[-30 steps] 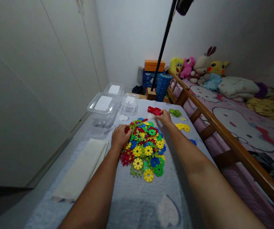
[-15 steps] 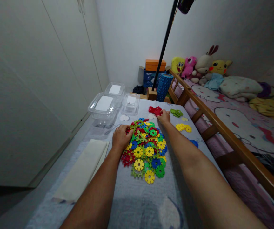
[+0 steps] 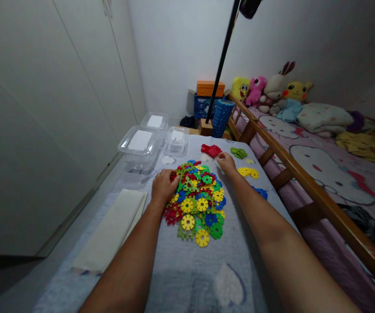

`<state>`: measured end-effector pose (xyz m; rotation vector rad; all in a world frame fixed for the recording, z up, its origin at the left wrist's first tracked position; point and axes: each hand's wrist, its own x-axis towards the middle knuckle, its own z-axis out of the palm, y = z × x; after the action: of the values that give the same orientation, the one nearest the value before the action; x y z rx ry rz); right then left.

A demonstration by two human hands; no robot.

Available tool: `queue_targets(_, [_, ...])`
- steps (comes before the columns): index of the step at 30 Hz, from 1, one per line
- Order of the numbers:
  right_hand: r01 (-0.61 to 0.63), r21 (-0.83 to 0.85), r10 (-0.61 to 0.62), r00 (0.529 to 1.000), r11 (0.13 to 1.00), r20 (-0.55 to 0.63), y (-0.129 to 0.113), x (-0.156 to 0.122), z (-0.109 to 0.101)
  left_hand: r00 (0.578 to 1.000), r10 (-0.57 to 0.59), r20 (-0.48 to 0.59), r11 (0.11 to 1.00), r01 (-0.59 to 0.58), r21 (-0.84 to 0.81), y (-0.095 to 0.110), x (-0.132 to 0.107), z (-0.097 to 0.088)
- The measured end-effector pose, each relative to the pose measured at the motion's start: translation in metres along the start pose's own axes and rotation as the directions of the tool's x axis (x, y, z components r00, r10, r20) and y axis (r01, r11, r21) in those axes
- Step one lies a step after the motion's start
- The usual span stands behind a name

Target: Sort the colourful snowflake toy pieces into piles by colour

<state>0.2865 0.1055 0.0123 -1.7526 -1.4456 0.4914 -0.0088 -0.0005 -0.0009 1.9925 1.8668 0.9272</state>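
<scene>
A heap of interlocking plastic pieces (image 3: 202, 204) in red, yellow, blue and green lies mid-table, many of them notched discs. My left hand (image 3: 164, 186) rests against the heap's left edge, its fingers curled round a red notched piece (image 3: 173, 176) that shows at the fingertips. Beyond the heap, my right hand (image 3: 227, 163) hovers beside a small pile of red pieces (image 3: 211, 151), fingers slightly apart and nothing visible in them. Separate groups of light green pieces (image 3: 238, 152), yellow pieces (image 3: 248, 172) and blue pieces (image 3: 260, 192) line the table's right side.
Clear lidded plastic boxes (image 3: 139, 143) with white labels stand at the far left. A folded cream cloth (image 3: 112, 234) lies on the left of the cloth-covered table (image 3: 187, 278). To the right runs a wooden bed rail (image 3: 291, 158); a black pole (image 3: 221, 65) rises behind the table.
My right hand has drawn slightly away from the red pile, its fingers parting from the pieces there. My left hand stays at the heap's edge. The whole view has shifted a little.
</scene>
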Motion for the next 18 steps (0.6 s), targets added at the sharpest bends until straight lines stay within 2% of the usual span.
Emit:
queue_targets(4, [0.003, 0.021, -0.004, 0.999, 1.000, 0.052, -0.001, -0.010, -0.011, 1.000, 0.005, -0.004, 1.000, -0.005, -0.006, 0.001, 0.000, -0.001])
queue_targets(7, [0.049, 0.068, -0.063, 0.973, 0.996, 0.222, -0.009, -0.022, -0.020, 1.000, -0.011, -0.002, 1.000, 0.011, -0.002, 0.003, 0.000, -0.002])
queue_targets(10, [0.129, 0.116, -0.168, 0.874, 0.985, 0.456, -0.023, -0.042, -0.031, 1.000, -0.019, -0.003, 1.000, 0.019, -0.004, 0.003, 0.000, -0.003])
queue_targets(12, [0.199, 0.089, -0.215, 0.810, 0.976, 0.545, -0.034, -0.056, -0.037, 1.000, -0.014, -0.002, 1.000, 0.014, -0.008, 0.003, 0.000, -0.002])
queue_targets(15, [0.350, -0.010, -0.283, 0.772, 0.937, 0.570, -0.047, -0.075, -0.044, 1.000, 0.004, -0.002, 1.000, -0.004, -0.007, 0.001, 0.000, -0.001])
queue_targets(18, [0.438, -0.105, -0.309, 0.766, 0.893, 0.564, -0.055, -0.087, -0.044, 1.000, 0.012, -0.008, 1.000, -0.012, 0.007, 0.001, 0.001, -0.001])
